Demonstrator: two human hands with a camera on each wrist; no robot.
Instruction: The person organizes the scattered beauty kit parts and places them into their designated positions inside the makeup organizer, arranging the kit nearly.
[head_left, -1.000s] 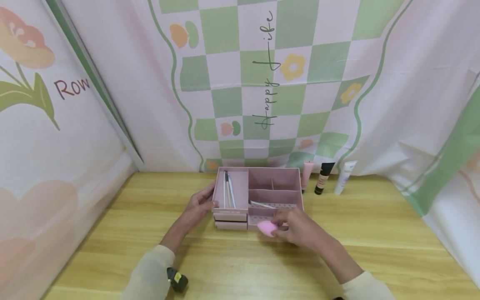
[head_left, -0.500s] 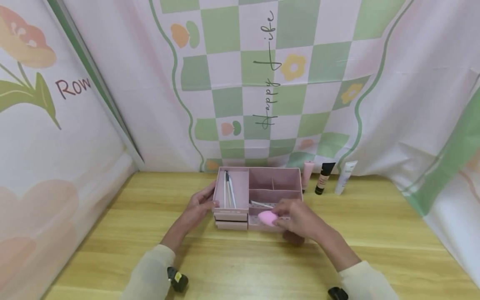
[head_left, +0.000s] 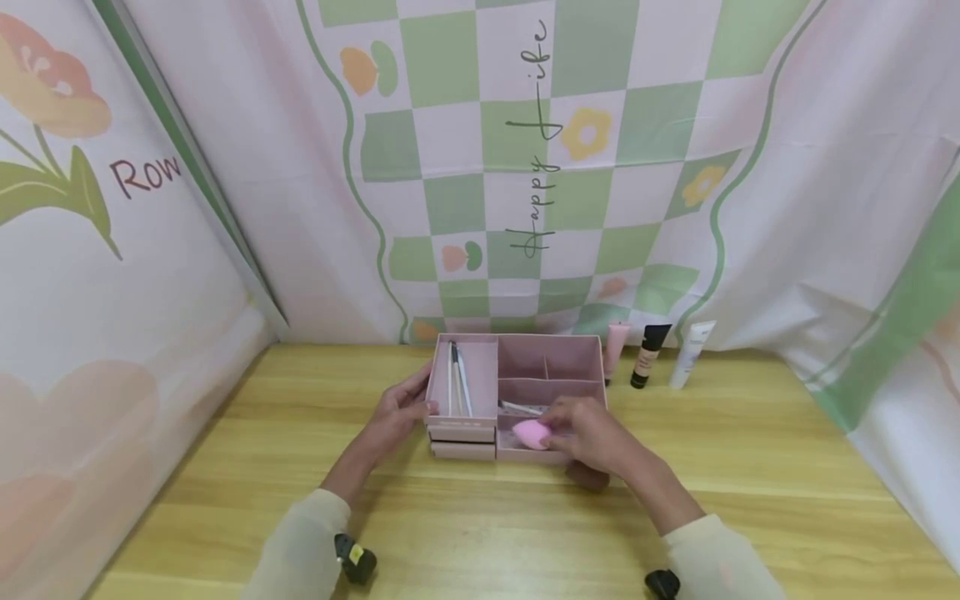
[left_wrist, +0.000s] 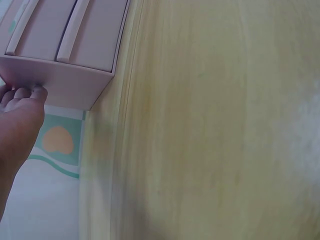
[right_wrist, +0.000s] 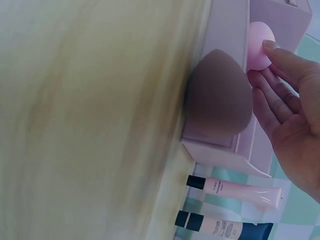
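Note:
Between thumb and fingers, my right hand (head_left: 588, 433) pinches a pink makeup sponge (head_left: 531, 433) at the front right compartment of a pink desk organizer (head_left: 465, 451). The right wrist view shows that sponge (right_wrist: 259, 46) at the organizer's front wall. A brown makeup sponge (right_wrist: 219, 95) stands on the table in front of the organizer; the right hand partly covers this brown sponge (head_left: 587, 475) in the head view. My left hand (head_left: 397, 414) rests against the organizer's left side, thumb at the upper edge. In the left wrist view its fingers (left_wrist: 22, 94) touch the side wall.
Slim brushes (head_left: 459, 379) lie in the organizer's top left tray, and a white stick (head_left: 522, 408) lies in a right compartment. Behind to the right stand a pink tube (head_left: 616, 346), a black-topped tube (head_left: 648, 357) and a white tube (head_left: 692, 356). A patterned curtain (head_left: 517, 208) hangs behind.
My right hand has carried the pink sponge from the organizer's front edge back over the front compartment, then slightly left. The brown sponge has come into sight under the hand. The left hand stays put.

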